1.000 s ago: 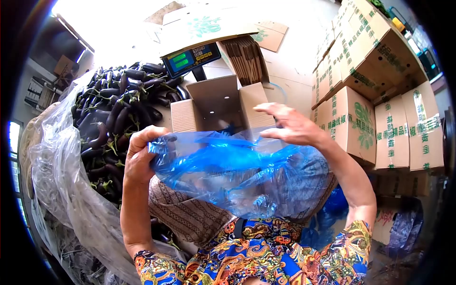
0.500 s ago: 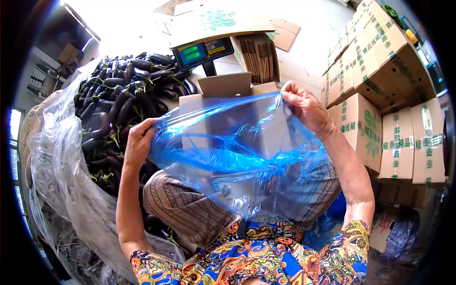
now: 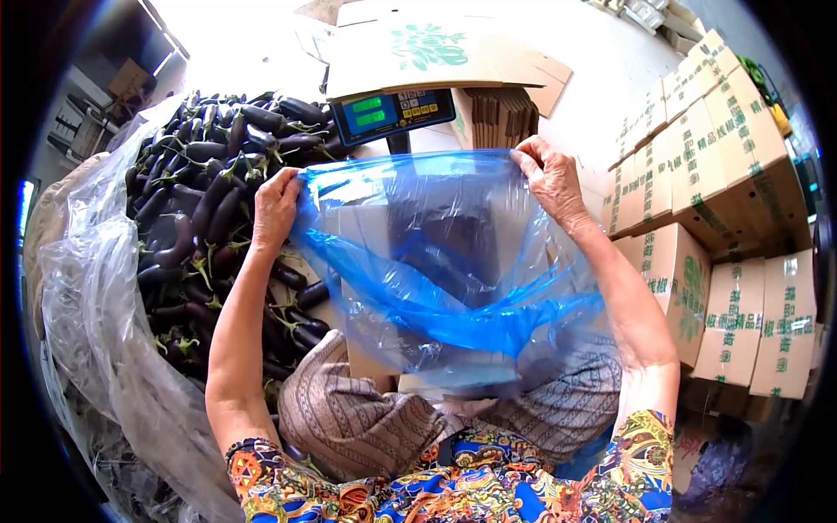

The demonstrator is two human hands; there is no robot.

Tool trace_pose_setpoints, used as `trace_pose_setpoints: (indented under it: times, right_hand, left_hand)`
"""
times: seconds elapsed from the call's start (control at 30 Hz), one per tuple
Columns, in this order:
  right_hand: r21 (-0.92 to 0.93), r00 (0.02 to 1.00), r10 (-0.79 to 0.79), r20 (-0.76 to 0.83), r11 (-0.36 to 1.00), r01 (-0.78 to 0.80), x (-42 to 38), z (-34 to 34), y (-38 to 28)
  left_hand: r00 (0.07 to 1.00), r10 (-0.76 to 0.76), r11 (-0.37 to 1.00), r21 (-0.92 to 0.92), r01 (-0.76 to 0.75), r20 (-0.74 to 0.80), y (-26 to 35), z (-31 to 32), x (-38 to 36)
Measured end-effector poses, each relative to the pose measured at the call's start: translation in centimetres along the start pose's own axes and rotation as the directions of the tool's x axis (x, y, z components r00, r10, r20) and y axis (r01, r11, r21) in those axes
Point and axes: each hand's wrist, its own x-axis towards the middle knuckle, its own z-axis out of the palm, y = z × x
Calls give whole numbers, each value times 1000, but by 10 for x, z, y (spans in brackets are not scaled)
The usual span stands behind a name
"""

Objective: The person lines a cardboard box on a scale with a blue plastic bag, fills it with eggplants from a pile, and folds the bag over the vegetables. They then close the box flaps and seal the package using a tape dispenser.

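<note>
- The blue plastic bag hangs spread between the two hands, above the lap and over an open carton seen through its film.
- Its longer axis runs left to right across the person's front; the held edge is on the far side, nearly straight, and the rest drapes back toward the person.
- The film is thin, glossy and see-through, wrinkled, with white glints; a deeper blue band of gathered folds slants down from the left hand and runs on to the right.
- The left hand grasps the bag's far left corner between thumb and curled fingers.
- The right hand pinches the far edge toward the right, fingers bent.
- Patterned trousers show below the bag.
- Dark eggplants lie heaped to the left, beside a crumpled clear sheet.
- Beyond the bag, a scale display glows green under flat cardboard, near folded cardboard.
- Printed cartons are stacked to the right.
</note>
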Motion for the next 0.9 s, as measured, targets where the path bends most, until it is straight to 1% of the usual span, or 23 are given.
trace_pose_setpoints:
  times: [0.1, 0.2, 0.23, 0.27, 0.33, 0.37, 0.4, 0.43, 0.47, 0.53, 0.57, 0.6, 0.67, 0.7, 0.73, 0.77, 0.8, 0.83, 0.87, 0.9]
  right_hand:
    - [-84, 1000, -27, -3, 996, 26, 23, 28, 27]
    - [-173, 1000, 19, 15, 985, -16, 34, 57, 60]
    - [-161, 998, 38, 53, 987, -29, 33, 64, 73]
    - [-140, 996, 31, 88, 990, -18, 30, 68, 86]
    - [-146, 993, 73, 98, 988, -58, 21, 70, 102]
    - [-167, 985, 129, 116, 980, -109, 16, 69, 112]
    - [-193, 964, 196, 178, 968, -161, 12, 66, 124]
    - [-182, 973, 184, 140, 971, -157, 7, 62, 133]
    - [-172, 980, 171, 99, 973, -153, 2, 57, 140]
    - [-191, 988, 155, -11, 969, -154, -2, 34, 144]
    - [-200, 987, 146, -64, 967, -156, -5, 26, 142]
    - [-138, 970, 242, -24, 960, -243, -6, 15, 126]
    - [-32, 908, 414, 60, 910, -413, -7, -18, 83]
    - [-33, 937, 330, 113, 944, -329, -12, -27, 68]
    - [-32, 956, 241, 169, 970, -239, -16, -34, 52]
    - [-5, 956, 135, 259, 990, -138, -21, -39, 20]
    - [29, 938, 28, 344, 999, -41, -30, -36, -10]
    - [22, 915, -144, 376, 989, 147, -40, -27, -24]
    - [20, 861, -307, 406, 945, 327, -51, -18, -37]
    - [-24, 856, -302, 419, 939, 342, -62, -8, -49]
  left_hand:
    - [1000, 7, 1000, 21, -7, -3, -24, 19, 21]
    - [999, -47, 999, 12, 47, 8, -60, 44, 29]
    - [997, -70, 997, 47, 68, 35, -63, 50, 27]
    - [997, -51, 998, 29, 49, 59, -77, 58, 22]
    - [984, -113, 994, 12, 112, 136, -96, 71, 7]
    - [980, -118, 993, 21, 116, 159, -104, 74, -3]
    - [975, -123, 992, 34, 119, 182, -107, 73, -14]
    - [962, -205, 977, 88, 192, 177, -106, 69, -22]
    - [945, -283, 955, 139, 261, 167, -104, 65, -29]
    - [932, -358, 926, -111, 361, 47, -104, 55, -40]
    - [961, -274, 957, -111, 269, -31, -105, 44, -44]
    - [963, -239, 967, -119, 225, -127, -81, 34, -44]
    - [979, -122, 991, -77, 111, -162, -12, 17, -41]
    - [999, -18, 999, -51, 15, -51, 18, 11, -40]
    - [995, 83, 996, -36, -81, 58, 43, 10, -40]
    - [977, 149, 989, -5, -150, 149, 68, 13, -42]
    - [938, 274, 958, 29, -286, 212, 84, 20, -45]
    - [897, 296, 950, -1, -313, 329, 97, 30, -43]
    - [846, 353, 928, -31, -372, 400, 105, 40, -41]
    - [808, 391, 902, -11, -431, 440, 105, 50, -40]
